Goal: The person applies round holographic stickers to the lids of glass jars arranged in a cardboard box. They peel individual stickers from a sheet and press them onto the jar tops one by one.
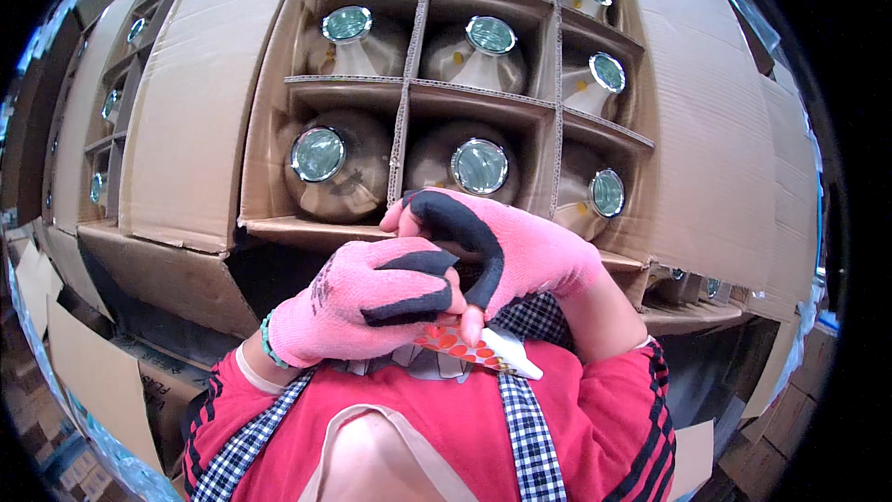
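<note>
I wear pink gloves with black wrapping on some fingers and bare fingertips showing. My left hand [372,302] is closed at the upper left end of a small sheet of round red-orange stickers [455,346], close in front of my chest. The sheet's white backing curls up at its right end. My right hand [516,246] curves over from the right, its thumb tip pressed on the sheet's upper edge, its other fingers bent beside the carton's near edge. Just beyond stands a round glass bottle [479,167], partly hidden by this hand.
A large open carton [316,228] with cardboard dividers [483,98] holds several bulbous glass bottles, one per compartment. Its flaps spread left [190,102] and right [701,121]. More bottle-filled cartons stand at the left [111,144] and lower right. Loose cardboard [98,376] lies at lower left.
</note>
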Demonstrator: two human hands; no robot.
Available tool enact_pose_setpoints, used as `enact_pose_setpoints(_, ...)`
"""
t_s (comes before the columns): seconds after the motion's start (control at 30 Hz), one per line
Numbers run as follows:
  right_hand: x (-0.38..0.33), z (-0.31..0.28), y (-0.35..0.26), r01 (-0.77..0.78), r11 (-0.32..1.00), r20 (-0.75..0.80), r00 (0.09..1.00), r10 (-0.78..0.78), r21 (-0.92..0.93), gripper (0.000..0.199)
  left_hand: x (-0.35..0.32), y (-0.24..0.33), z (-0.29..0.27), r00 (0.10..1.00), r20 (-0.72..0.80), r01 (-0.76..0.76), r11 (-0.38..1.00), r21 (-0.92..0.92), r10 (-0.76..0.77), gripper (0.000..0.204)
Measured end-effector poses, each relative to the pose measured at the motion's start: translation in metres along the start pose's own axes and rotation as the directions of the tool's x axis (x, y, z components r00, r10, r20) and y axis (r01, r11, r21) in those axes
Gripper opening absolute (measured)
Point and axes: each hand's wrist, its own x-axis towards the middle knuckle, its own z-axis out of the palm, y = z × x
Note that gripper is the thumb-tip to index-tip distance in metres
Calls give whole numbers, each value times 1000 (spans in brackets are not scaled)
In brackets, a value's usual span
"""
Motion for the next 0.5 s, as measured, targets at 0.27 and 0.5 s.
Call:
enact_pose_setpoints(0.27,-4,-1,2,27,997,-44,999,-30,-68,79,-4,-1,6,997,-74,37,999,24,-35,20)
enact_pose_setpoints(0.5,-5,-2,-2,12,991,-44,999,-18,-131,78,-2,-1,5,995,-55,83,996,-22,-84,14)
